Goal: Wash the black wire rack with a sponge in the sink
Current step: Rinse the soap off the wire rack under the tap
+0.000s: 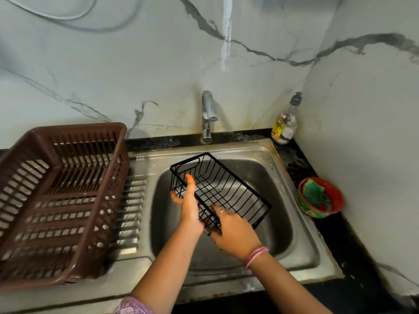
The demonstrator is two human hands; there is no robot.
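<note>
1. Both hands grip the black wire rack (221, 189) over the sink (301, 223): left hand (189, 207) clamped on its left long side, fingers running up along the rim wire; right hand (235, 230) clamped on the near short end, thumb on top.
2. Rack is held tilted, far end toward the faucet (208, 116), open side facing up and left, above the basin's middle.
3. Green sponge (314, 196) sits in a red bowl (322, 198) at the sink's right edge, on the dark table (294, 164), well apart from both hands.
4. Soap bottle (284, 123) stands upright at the table's back right corner, by the wall.
5. Brown plastic basket (61, 200) rests on the drainboard, left of the basin.
6. Pink band (256, 257) on right wrist.
</note>
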